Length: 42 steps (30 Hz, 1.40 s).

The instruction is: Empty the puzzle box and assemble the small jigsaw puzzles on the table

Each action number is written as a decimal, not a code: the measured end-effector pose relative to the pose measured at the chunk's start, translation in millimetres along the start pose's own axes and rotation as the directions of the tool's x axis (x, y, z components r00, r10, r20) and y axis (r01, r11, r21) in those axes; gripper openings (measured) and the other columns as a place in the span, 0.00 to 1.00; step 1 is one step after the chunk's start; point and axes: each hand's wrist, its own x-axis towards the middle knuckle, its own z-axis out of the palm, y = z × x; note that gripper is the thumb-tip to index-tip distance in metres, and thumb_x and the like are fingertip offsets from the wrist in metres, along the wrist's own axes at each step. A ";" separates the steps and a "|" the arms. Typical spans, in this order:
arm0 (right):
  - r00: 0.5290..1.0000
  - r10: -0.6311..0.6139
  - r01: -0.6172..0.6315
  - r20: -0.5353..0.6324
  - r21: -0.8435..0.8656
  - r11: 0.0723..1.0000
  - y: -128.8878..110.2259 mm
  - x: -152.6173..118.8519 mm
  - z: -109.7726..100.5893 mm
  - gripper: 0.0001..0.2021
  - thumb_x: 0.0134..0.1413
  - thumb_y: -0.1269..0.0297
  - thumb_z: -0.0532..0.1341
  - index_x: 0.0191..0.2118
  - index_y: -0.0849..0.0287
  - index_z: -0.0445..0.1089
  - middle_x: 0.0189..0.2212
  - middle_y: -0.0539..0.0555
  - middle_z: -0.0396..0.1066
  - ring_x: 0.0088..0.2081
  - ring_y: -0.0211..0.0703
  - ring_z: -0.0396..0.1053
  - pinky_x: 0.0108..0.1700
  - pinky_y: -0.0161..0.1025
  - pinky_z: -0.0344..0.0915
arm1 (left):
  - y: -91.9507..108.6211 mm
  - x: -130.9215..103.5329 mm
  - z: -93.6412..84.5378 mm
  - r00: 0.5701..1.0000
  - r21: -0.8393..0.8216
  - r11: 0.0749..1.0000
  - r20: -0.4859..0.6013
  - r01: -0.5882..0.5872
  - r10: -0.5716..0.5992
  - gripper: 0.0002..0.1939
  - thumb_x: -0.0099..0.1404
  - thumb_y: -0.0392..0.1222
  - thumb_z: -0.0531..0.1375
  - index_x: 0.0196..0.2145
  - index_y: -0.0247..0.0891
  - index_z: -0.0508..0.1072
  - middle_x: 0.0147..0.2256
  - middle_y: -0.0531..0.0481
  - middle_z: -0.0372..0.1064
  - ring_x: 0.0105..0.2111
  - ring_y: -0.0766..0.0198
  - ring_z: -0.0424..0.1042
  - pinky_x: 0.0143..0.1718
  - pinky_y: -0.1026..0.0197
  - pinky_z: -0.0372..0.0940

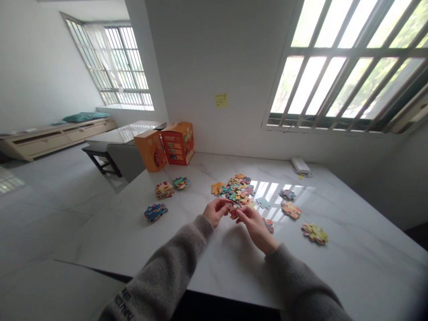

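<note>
Room: white walls and a pale floor; at far left a barred window (127, 62) above a low cabinet (60, 138) with a teal cushion (86, 117) on top.
Surface (205, 176): white, grey-veined, its far edge running along the wall.
Orange boxes (179, 143): two, standing side by side at the far left corner of the surface.
Left stacks: a blue stack (155, 212) of jigsaw pieces near the left edge, then a red-and-cream stack (164, 190) and a teal stack (181, 183) farther back, toward the boxes.
Left hand (216, 211): fingertips pinched on the held pieces (233, 213) — pinkish red, how many I cannot tell.
Mixed pile (236, 189): loose, many-coloured, around the middle of the surface, just beyond both hands.
Right hand (253, 225): thumb and fingers closed on the other side of the held pieces, so both hands grasp them — toward the near edge from the pile.
Pale piece (263, 203): lying alone, right of the pile.
Right stacks: one half-hidden stack (269, 225) just beside the right hand, then a grey-blue stack (288, 194), an orange stack (291, 210) and a yellow-green stack (314, 234), the last nearest the right edge.
White device (301, 166): by the far edge, toward the far right corner.
</note>
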 end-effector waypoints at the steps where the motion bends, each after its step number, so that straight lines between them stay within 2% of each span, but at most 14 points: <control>1: 1.000 -0.024 0.025 0.013 -0.096 0.995 2.0 -1.3 1.4 0.18 0.57 0.47 0.61 0.29 0.57 0.62 0.27 0.52 0.73 0.29 0.41 0.70 0.32 0.40 0.69 | 0.6 0.8 0.3 0.999 -0.036 0.999 -0.042 0.001 -0.002 0.23 0.59 0.56 0.65 0.43 0.34 0.71 0.28 0.50 0.71 0.26 0.67 0.69 0.32 0.62 0.67; 4: 0.987 -0.149 0.162 0.064 -0.446 0.880 7.3 -5.3 2.7 0.15 0.58 0.52 0.61 0.28 0.56 0.62 0.24 0.49 0.69 0.26 0.40 0.67 0.31 0.39 0.67 | -1.6 2.6 -1.8 0.989 -0.126 0.992 -0.141 0.020 -0.038 0.26 0.53 0.55 0.70 0.41 0.34 0.71 0.27 0.52 0.71 0.26 0.66 0.71 0.32 0.61 0.69; 6: 0.957 -0.273 0.277 0.096 -0.583 0.764 7.1 -8.3 1.2 0.09 0.57 0.57 0.63 0.34 0.56 0.65 0.29 0.52 0.71 0.31 0.43 0.69 0.35 0.42 0.69 | -5.4 3.0 -3.7 0.985 -0.175 0.982 -0.145 0.067 -0.093 0.26 0.51 0.57 0.71 0.38 0.33 0.71 0.27 0.50 0.72 0.26 0.65 0.72 0.29 0.60 0.71; 8: 0.910 -0.388 0.389 0.145 -0.621 0.681 3.0 -11.0 -1.4 0.12 0.58 0.62 0.63 0.47 0.55 0.66 0.41 0.57 0.72 0.41 0.48 0.71 0.43 0.47 0.71 | -8.7 2.6 -4.5 0.982 -0.184 0.977 -0.136 0.105 -0.131 0.26 0.50 0.57 0.71 0.35 0.32 0.72 0.28 0.47 0.73 0.25 0.64 0.73 0.27 0.59 0.71; 10: 0.860 -0.450 0.493 0.241 -0.622 0.608 -4.0 -13.0 -3.5 0.15 0.61 0.64 0.60 0.53 0.53 0.64 0.52 0.59 0.69 0.52 0.51 0.68 0.51 0.50 0.68 | -10.0 1.7 -4.3 0.982 -0.171 0.978 -0.129 0.117 -0.140 0.26 0.50 0.57 0.71 0.35 0.31 0.73 0.29 0.46 0.74 0.25 0.63 0.73 0.27 0.59 0.71; 12: 0.819 -0.449 0.567 0.356 -0.617 0.545 -11.0 -13.9 -4.3 0.13 0.63 0.67 0.58 0.52 0.51 0.65 0.54 0.58 0.68 0.55 0.51 0.66 0.56 0.52 0.65 | -9.3 1.1 -3.7 0.983 -0.163 0.977 -0.099 0.135 -0.153 0.27 0.49 0.57 0.71 0.35 0.31 0.73 0.28 0.46 0.74 0.23 0.64 0.73 0.27 0.58 0.71; 14: 0.797 -0.449 0.598 0.404 -0.626 0.500 -15.9 -13.4 -5.2 0.13 0.63 0.68 0.58 0.52 0.51 0.66 0.54 0.57 0.69 0.55 0.50 0.66 0.57 0.52 0.64 | -7.7 1.8 -3.6 0.984 -0.143 0.979 -0.078 0.147 -0.159 0.27 0.50 0.58 0.71 0.35 0.31 0.73 0.27 0.47 0.74 0.23 0.64 0.72 0.28 0.59 0.70; 17: 0.805 -0.481 0.567 0.347 -0.687 0.454 -17.2 -10.0 -14.8 0.14 0.61 0.68 0.59 0.52 0.52 0.67 0.52 0.57 0.71 0.54 0.51 0.67 0.56 0.52 0.64 | -6.7 4.4 -5.4 0.982 -0.070 0.989 -0.132 0.129 -0.138 0.26 0.52 0.57 0.68 0.37 0.32 0.73 0.28 0.49 0.72 0.23 0.68 0.70 0.26 0.63 0.67; 19: 0.824 -0.504 0.501 0.260 -0.751 0.432 -14.7 -6.6 -32.2 0.12 0.61 0.66 0.59 0.50 0.53 0.68 0.49 0.58 0.73 0.53 0.52 0.67 0.55 0.52 0.63 | -7.2 5.9 -7.3 0.978 -0.004 0.991 -0.162 0.136 -0.134 0.24 0.54 0.56 0.66 0.40 0.33 0.74 0.28 0.51 0.71 0.21 0.70 0.67 0.24 0.65 0.65; 23: 0.849 -0.524 0.302 0.066 -0.874 0.380 -4.5 -1.7 -91.2 0.10 0.60 0.61 0.60 0.46 0.55 0.70 0.45 0.58 0.75 0.48 0.52 0.69 0.51 0.50 0.63 | -8.3 4.8 -8.6 0.984 0.074 0.987 -0.125 0.140 -0.130 0.19 0.57 0.52 0.63 0.40 0.34 0.73 0.28 0.52 0.68 0.22 0.70 0.66 0.23 0.66 0.63; 27: 0.866 -0.489 0.034 -0.103 -0.964 0.264 2.8 3.2 -150.4 0.12 0.59 0.56 0.59 0.45 0.56 0.71 0.42 0.58 0.76 0.46 0.54 0.69 0.47 0.49 0.61 | -6.1 0.7 -5.1 0.990 0.126 0.984 -0.063 0.130 -0.123 0.16 0.58 0.48 0.62 0.39 0.35 0.74 0.29 0.51 0.68 0.22 0.69 0.65 0.23 0.66 0.62; 32: 0.881 -0.416 -0.179 -0.225 -0.973 0.146 -4.9 20.5 -193.1 0.13 0.59 0.55 0.58 0.43 0.56 0.72 0.39 0.58 0.77 0.44 0.56 0.68 0.42 0.46 0.59 | -1.3 -2.5 -2.3 0.993 0.160 0.980 0.000 0.119 -0.121 0.14 0.59 0.46 0.61 0.40 0.35 0.74 0.28 0.52 0.68 0.23 0.69 0.65 0.24 0.65 0.62; 36: 0.852 -0.465 -0.175 -0.238 -0.969 0.175 -13.6 23.7 -207.5 0.14 0.58 0.55 0.58 0.44 0.57 0.72 0.40 0.59 0.77 0.44 0.57 0.69 0.44 0.47 0.60 | 0.9 -2.6 -3.5 0.994 0.170 0.979 0.013 0.109 -0.113 0.13 0.60 0.45 0.60 0.40 0.35 0.74 0.28 0.51 0.68 0.23 0.69 0.65 0.24 0.66 0.62; 42: 0.827 -0.553 0.038 -0.101 -0.971 0.234 -27.1 -8.2 -224.6 0.15 0.58 0.58 0.59 0.50 0.56 0.71 0.45 0.59 0.76 0.48 0.55 0.69 0.50 0.50 0.63 | 1.9 -4.5 -0.7 0.992 0.184 0.977 0.044 0.107 -0.117 0.14 0.61 0.47 0.60 0.40 0.35 0.74 0.28 0.51 0.68 0.23 0.69 0.65 0.25 0.65 0.61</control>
